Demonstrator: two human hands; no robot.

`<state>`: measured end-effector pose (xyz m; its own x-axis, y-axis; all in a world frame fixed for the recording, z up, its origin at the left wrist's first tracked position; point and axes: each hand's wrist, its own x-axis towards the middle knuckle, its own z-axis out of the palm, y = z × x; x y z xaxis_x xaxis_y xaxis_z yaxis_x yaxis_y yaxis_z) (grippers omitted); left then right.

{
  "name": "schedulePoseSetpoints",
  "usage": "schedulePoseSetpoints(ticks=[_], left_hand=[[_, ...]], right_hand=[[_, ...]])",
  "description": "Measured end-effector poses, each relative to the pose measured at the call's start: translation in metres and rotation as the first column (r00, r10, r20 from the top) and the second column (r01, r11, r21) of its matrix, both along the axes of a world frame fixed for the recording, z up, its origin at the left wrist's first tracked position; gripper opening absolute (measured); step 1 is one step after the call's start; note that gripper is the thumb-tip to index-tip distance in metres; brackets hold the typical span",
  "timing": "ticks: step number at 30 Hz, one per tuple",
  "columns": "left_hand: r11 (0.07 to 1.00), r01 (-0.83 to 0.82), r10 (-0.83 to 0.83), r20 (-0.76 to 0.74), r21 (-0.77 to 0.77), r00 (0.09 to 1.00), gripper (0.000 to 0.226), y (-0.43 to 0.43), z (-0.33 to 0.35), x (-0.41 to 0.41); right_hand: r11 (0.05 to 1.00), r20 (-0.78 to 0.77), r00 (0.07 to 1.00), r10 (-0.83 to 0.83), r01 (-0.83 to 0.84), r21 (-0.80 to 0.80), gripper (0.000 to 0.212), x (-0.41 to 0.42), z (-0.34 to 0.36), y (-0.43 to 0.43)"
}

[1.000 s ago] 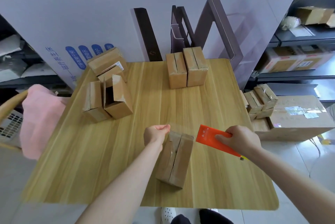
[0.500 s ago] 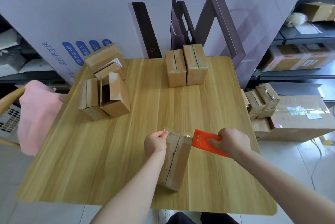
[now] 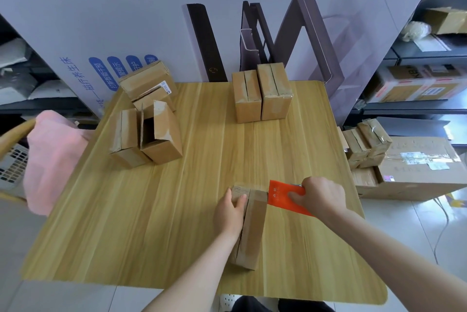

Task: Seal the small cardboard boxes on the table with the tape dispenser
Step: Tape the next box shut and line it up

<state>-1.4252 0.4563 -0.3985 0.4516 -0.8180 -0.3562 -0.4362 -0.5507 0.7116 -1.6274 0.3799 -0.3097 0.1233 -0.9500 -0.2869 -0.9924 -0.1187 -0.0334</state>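
A small cardboard box (image 3: 252,230) lies lengthwise near the front of the wooden table (image 3: 177,210). My left hand (image 3: 231,213) rests flat on its top left flap, fingers straight and pressing down. My right hand (image 3: 321,195) grips the orange tape dispenser (image 3: 280,196), whose front edge touches the box's far right corner. Two closed boxes (image 3: 261,93) stand side by side at the back of the table. At the back left sits a cluster of boxes (image 3: 149,119), one with its flap standing open.
A large white carton (image 3: 151,8) stands behind the table. To the right on the floor, a big carton (image 3: 417,167) carries small taped boxes (image 3: 366,142). A pink cloth (image 3: 50,160) hangs over a chair at left. Shelves with boxes line the right.
My right hand brought the orange dispenser leftward until it met the box's far end. My left hand went from pinching at the box's far end to lying flat on top.
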Motion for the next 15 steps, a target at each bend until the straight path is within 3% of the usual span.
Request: schedulePoseSetpoints(ticks=[3, 8, 15], left_hand=[[0.997, 0.027, -0.028, 0.015, 0.078, 0.999, 0.060, -0.006, -0.001, 0.001], [0.999, -0.047, 0.049, -0.093, 0.018, 0.994, 0.024, -0.003, 0.003, -0.006], [0.980, -0.195, 0.196, -0.178, 0.022, 0.964, 0.025, -0.002, 0.002, -0.019]], right_hand=[[0.999, -0.049, 0.998, 0.037, -0.039, -0.034, 0.035, 0.009, 0.005, 0.000], [0.996, -0.090, 0.994, 0.062, -0.068, -0.065, 0.026, 0.032, 0.014, -0.001], [0.994, -0.138, 0.989, 0.056, -0.069, -0.086, 0.015, 0.047, 0.020, -0.003]])
